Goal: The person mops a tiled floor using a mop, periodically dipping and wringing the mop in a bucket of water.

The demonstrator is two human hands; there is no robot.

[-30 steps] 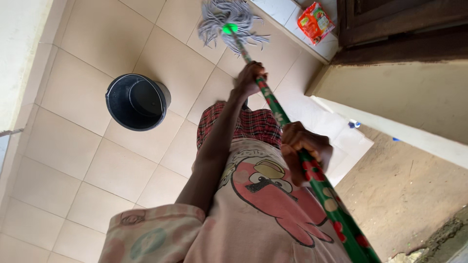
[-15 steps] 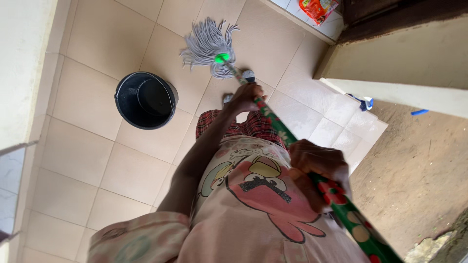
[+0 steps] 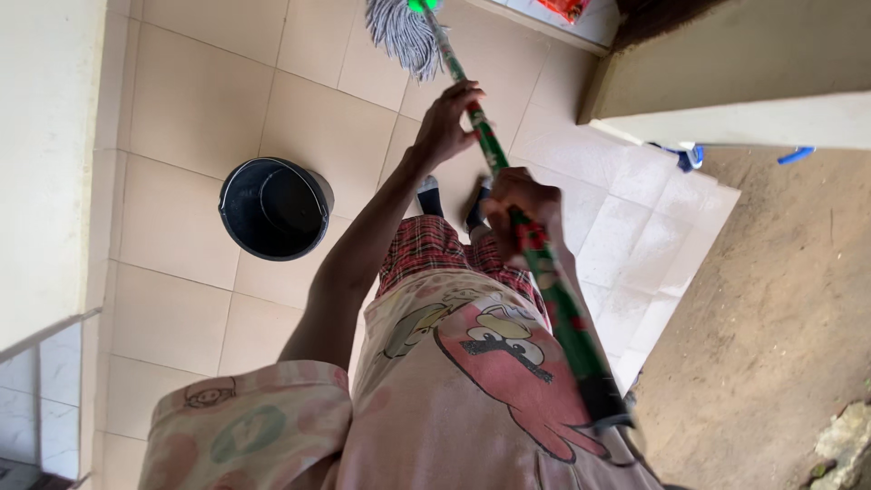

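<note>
A mop with a grey string head [image 3: 404, 32] and a green handle with red flower patterns [image 3: 553, 290] runs from the top of the head view down past my body. My left hand [image 3: 445, 122] is shut around the handle close to the mop head, arm stretched forward. My right hand [image 3: 522, 204] grips the handle a little nearer to me, just behind the left. The mop head lies on the beige tiled floor [image 3: 200, 109] at the upper edge, partly cut off. My feet [image 3: 428, 192] show between the hands and my plaid shorts.
A black bucket [image 3: 272, 209] stands on the tiles to the left of my legs. A white wall [image 3: 45, 163] runs along the left. White step tiles [image 3: 653, 245] lead right to bare dirt ground [image 3: 780, 318]. A cream wall [image 3: 753, 63], blue items [image 3: 691, 157] and an orange packet [image 3: 562, 7] lie upper right.
The mop head was pulled near the bucket, then pushed forward to the top edge. My right hand came up the handle towards my left hand.
</note>
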